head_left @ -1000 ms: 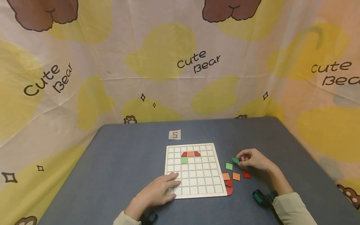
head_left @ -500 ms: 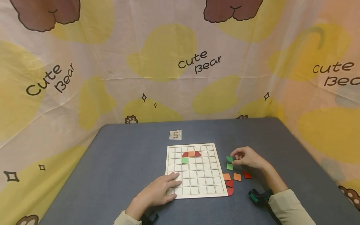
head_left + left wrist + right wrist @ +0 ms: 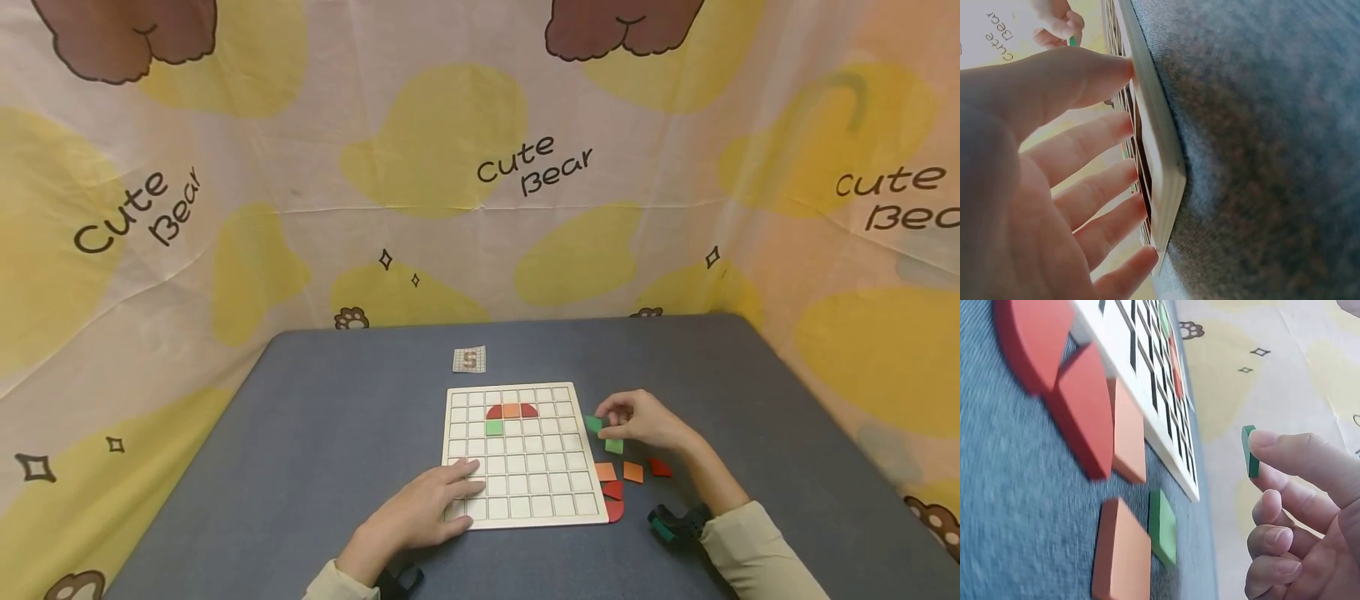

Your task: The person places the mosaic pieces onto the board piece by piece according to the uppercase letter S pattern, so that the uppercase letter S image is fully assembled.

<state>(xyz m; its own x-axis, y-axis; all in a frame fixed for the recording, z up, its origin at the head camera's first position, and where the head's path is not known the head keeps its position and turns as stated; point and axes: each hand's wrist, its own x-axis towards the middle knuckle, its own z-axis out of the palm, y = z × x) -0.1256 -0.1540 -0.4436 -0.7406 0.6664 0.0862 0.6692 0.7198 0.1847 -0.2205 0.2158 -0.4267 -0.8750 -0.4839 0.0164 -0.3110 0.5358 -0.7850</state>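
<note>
A white grid board [image 3: 528,461] lies on the table. My left hand [image 3: 423,507] rests on its near left corner with fingers spread; the left wrist view shows the fingertips touching the board's edge. In its upper part sit two red rounded tiles with an orange square tile [image 3: 512,411] between them, and a light green square tile [image 3: 494,427] below the left red one. My right hand [image 3: 647,419] pinches a dark green tile [image 3: 1251,452] between thumb and index finger, held up off the table near the board's right edge.
Right of the board lie a light green square [image 3: 614,447], two orange squares [image 3: 633,472], a red tile [image 3: 660,467] and two red rounded pieces [image 3: 1082,412] by the near right corner. A small pattern card [image 3: 469,360] lies beyond the board. Printed cloth [image 3: 420,150] hangs behind the table.
My right hand has moved left with the dark green tile, from beyond the loose tiles to near the board's right edge. The left hand has stayed on the board.
</note>
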